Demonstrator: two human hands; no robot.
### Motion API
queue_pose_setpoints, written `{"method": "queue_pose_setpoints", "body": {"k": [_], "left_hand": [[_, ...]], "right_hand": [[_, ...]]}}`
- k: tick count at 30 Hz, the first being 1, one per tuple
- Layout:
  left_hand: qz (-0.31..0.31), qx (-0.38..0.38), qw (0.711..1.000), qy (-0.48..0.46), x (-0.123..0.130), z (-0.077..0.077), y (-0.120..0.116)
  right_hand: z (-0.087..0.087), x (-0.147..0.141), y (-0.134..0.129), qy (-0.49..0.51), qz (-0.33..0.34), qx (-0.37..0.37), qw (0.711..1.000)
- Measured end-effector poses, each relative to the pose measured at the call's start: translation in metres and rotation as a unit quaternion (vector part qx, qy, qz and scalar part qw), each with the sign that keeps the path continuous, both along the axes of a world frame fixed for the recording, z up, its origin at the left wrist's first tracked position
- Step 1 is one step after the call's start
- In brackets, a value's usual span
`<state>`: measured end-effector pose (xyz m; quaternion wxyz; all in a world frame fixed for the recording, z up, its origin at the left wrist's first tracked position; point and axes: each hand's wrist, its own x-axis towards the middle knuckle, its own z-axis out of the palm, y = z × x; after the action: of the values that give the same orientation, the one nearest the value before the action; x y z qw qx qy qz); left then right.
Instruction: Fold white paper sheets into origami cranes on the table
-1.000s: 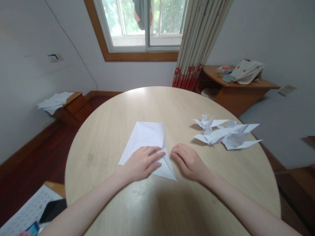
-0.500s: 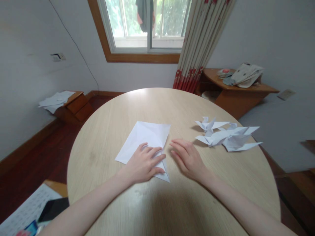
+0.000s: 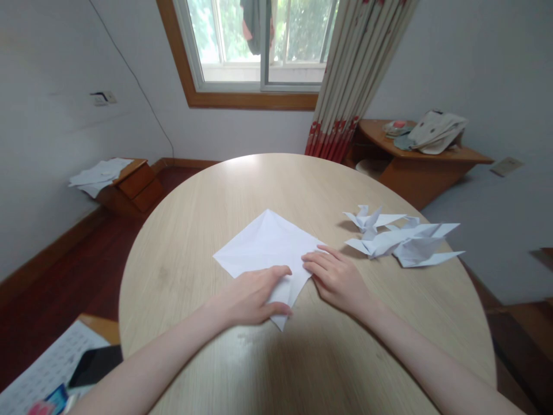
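Observation:
A partly folded white sheet of paper [image 3: 270,242] lies flat on the round wooden table [image 3: 190,219], one corner pointing away and a narrow point towards me. My left hand [image 3: 259,294] rests on its lower left part, thumb and forefinger spread apart over the narrow end. On the right edge of the sheet lie the fingertips of my right hand [image 3: 337,276], the fingers stretched out and close together. Several folded white paper birds [image 3: 410,239] sit beyond my right hand, grouped near the table's right side.
At the lower left, a dark phone [image 3: 95,366] lies on a printed sheet [image 3: 47,357] beside the table. Papers top a small cabinet [image 3: 138,178] at the left. A bag [image 3: 438,131] sits on a wooden desk [image 3: 432,173] behind the birds.
The sheet has turned, its near point swinging left and its right corner coming under my right hand. My right fingers now touch the paper; the left thumb and forefinger are wider apart.

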<state>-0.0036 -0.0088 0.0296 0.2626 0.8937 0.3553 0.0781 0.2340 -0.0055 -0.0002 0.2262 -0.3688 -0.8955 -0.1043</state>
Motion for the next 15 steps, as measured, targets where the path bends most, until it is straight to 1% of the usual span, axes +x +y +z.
{"method": "queue_pose_setpoints", "body": {"k": [2, 6, 10, 15], "left_hand": [[-0.002, -0.002, 1.000, 0.001, 0.000, 0.001, 0.000], [-0.057, 0.039, 0.997, -0.016, -0.002, -0.004, 0.001], [-0.102, 0.082, 0.991, -0.015, -0.005, -0.011, 0.004], [-0.103, 0.085, 0.991, 0.008, -0.007, -0.014, 0.008]], "right_hand": [[-0.004, 0.001, 0.000, -0.003, 0.006, -0.017, 1.000], [-0.010, 0.002, -0.001, -0.029, -0.006, -0.058, 0.998], [-0.011, 0.003, -0.001, -0.029, -0.024, -0.091, 0.995], [-0.010, 0.002, -0.003, -0.031, -0.042, -0.106, 0.993]]}}
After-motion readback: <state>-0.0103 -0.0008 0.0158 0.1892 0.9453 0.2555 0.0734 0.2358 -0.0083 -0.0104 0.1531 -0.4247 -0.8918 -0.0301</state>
